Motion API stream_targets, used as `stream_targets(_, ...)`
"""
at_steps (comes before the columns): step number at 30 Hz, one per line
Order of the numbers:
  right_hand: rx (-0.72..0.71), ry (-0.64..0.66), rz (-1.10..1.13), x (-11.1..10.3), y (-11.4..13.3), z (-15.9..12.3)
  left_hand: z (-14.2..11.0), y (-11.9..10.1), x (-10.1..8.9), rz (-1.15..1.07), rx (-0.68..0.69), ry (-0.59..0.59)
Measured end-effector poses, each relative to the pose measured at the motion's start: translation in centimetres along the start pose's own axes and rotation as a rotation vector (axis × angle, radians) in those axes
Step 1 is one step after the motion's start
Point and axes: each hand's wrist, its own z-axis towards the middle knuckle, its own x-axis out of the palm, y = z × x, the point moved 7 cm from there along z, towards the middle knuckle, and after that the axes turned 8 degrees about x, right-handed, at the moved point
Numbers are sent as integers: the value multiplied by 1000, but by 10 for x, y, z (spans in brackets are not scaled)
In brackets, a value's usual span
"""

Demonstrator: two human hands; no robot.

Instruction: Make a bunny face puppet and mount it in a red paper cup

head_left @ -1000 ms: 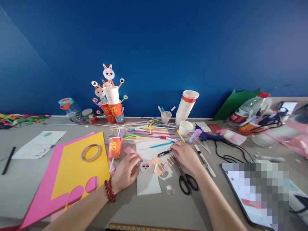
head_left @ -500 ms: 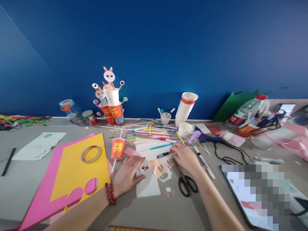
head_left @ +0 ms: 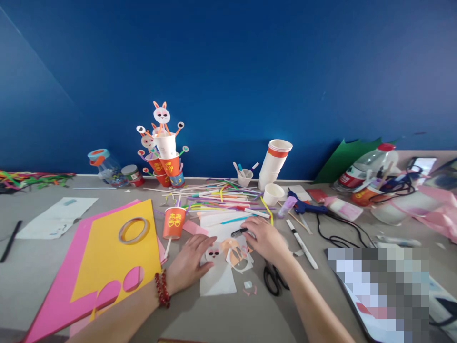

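My left hand (head_left: 191,259) lies on the white paper sheet (head_left: 218,281), fingers stretched and thumb apart. Its fingertips are at the left edge of a round white paper rabbit face (head_left: 213,253) with dark eyes and pink shading. My right hand (head_left: 267,238) has its curled fingers over the right end of a black pen (head_left: 237,233); the thumb is hidden. Peach and white paper cutouts (head_left: 237,255) lie between the hands. Below my right wrist, scissors (head_left: 273,280) rest on the table, their blades mostly covered. A red paper cup (head_left: 174,222) stands beyond my left hand.
Pink and yellow sheets with a tape roll (head_left: 133,230) lie at left. Behind are stacked cups with rabbit faces (head_left: 166,145), pipe cleaners (head_left: 221,195) and a white cup stack (head_left: 273,164). At right are a glue gun (head_left: 303,205), a marker (head_left: 302,244) and a tablet (head_left: 357,305).
My right hand has moved left, from beside the pen and scissor tips onto the pen's right end. The left hand stays on the paper near the rabbit face.
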Motion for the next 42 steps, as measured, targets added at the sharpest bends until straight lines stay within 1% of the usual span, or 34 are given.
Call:
stream_targets(4, -78, 45, 54, 10, 19, -1, 1, -1, -1, -7, -9, 4)
stream_targets(7, -75, 47, 55, 9, 16, -2, 1, -2, -2, -9, 0, 21)
stream_targets(9, -32, 11, 54, 0, 6, -1, 1, -2, -2, -5, 13, 30)
stream_targets(13, 77, -118, 68, -31, -10, -4, 1, 2, -4, 43, 46, 2)
stream_targets(15, 91, -120, 78, -40, -9, -8, 1, 8, -6, 86, 43, -23)
stream_targets(16, 81, -83, 84, -40, -5, -12, 1, 11, -8, 106, 34, -35)
stream_targets(19, 14, 99, 92, -28, 10, -28, 2, 15, -14, 138, 13, -66)
stream_targets(20, 9, 132, 85, -24, 13, -35, 2, 13, -15, 138, 18, -71)
stream_targets(22, 38, 135, 58, -18, 15, -48, 4, 3, -16, 129, 49, -59)
stream_targets(24, 42, 129, 34, -10, 19, -58, 6, -15, -13, 115, 106, -3)
stream_targets(27, -71, 197, 15, 8, 34, -69, 5, -45, -1, 100, 246, 134)
stream_targets(28, -105, 215, 9, 13, 38, -72, 3, -53, 3, 98, 291, 180)
stream_targets(30, -129, 238, -6, 22, 40, -76, -1, -61, 9, 111, 351, 252)
stream_targets(32, -125, 249, -22, 27, 37, -79, -5, -61, 10, 134, 382, 290)
stream_targets(34, -126, 250, -28, 29, 33, -83, -10, -57, 8, 150, 405, 307)
stream_targets(39, -123, 263, 1, 26, 30, -88, -21, -43, -9, 181, 418, 275)
stream_targets(42, -106, 284, 10, 23, 30, -90, -29, -36, -13, 214, 394, 278)
